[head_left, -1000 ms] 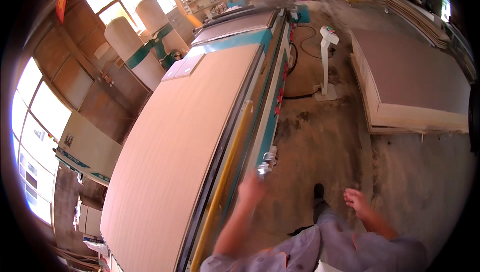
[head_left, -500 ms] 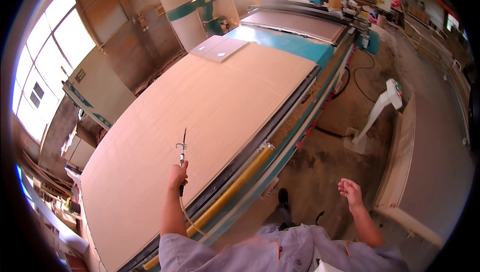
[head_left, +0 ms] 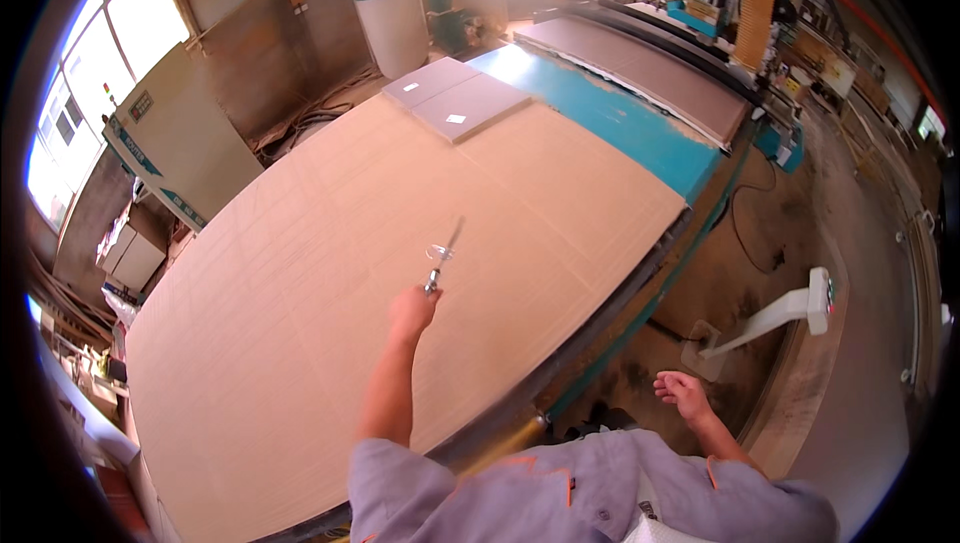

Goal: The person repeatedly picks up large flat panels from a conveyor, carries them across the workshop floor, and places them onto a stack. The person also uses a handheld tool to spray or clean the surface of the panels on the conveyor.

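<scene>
My left hand [head_left: 413, 313] is closed round an air blow gun [head_left: 433, 280] with a metal body and a thin nozzle, which points forward over a large tan board [head_left: 560, 203]. The gun's grip is hidden in my palm, and its tip is smeared by motion. My right hand [head_left: 684, 396] hangs over the floor beyond the board's right edge, its fingers loosely curled together with nothing visible in them. Two flat pinkish-grey panels [head_left: 440, 85] with small white labels lie side by side at the board's far end.
Past the board is a teal machine bed [head_left: 600, 103] carrying another brown panel [head_left: 640, 63]. A white control pedestal [head_left: 775, 315] stands at the right, near a stack of boards [head_left: 850, 443]. A beige cabinet [head_left: 185, 138] stands at the left. Cables [head_left: 740, 218] lie on the floor.
My left hand has reached forward and to the right over the board with the blow gun. The view has shifted closer to the two panels. My right hand stays loosely curled at my side.
</scene>
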### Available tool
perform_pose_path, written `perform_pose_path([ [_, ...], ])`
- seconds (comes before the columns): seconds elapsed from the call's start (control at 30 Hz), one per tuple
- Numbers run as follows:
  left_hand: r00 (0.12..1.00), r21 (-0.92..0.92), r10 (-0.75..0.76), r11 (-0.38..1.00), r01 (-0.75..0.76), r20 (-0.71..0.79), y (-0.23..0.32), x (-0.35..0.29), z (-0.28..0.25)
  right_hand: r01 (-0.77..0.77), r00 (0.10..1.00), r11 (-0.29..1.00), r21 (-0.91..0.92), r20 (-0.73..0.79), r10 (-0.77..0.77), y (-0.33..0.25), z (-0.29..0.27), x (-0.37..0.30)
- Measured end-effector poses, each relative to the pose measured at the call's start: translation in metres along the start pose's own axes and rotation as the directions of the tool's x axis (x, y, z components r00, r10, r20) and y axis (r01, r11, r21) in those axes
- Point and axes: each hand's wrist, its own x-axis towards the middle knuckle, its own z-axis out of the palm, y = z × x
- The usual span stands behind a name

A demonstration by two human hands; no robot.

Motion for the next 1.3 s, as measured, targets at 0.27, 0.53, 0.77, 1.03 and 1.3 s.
perform_pose_path([
  [0.27, 0.839, -0.011, -0.335, 0.930, 0.366, -0.428, -0.054, 0.043, 0.015, 0.176, 0.963, 0.950, -0.259, 0.246, -0.111, -0.128, 0.007, 0.235],
  [0.53, 0.671, 0.199, -0.258, 0.828, 0.524, -0.695, -0.009, 0.079, 0.094, 0.647, 0.761, 0.444, -0.620, 0.498, -0.415, -0.280, 0.158, 0.538],
  [0.77, 0.703, 0.120, -0.285, 0.876, 0.466, -0.651, -0.003, 0.073, 0.087, 0.610, 0.690, 0.259, -0.749, 0.341, -0.638, -0.366, 0.262, 0.775],
  [1.03, 0.788, 0.291, -0.049, 0.914, 0.283, -0.613, -0.009, 0.083, 0.084, 0.418, 0.830, 0.302, -0.857, 0.225, -0.511, -0.426, 0.271, 0.851],
  [1.3, 0.758, 0.178, 0.296, 0.955, -0.236, -0.581, 0.071, 0.340, 0.032, 0.661, 0.733, 0.243, -0.710, 0.542, -0.411, -0.360, 0.248, 0.715],
])
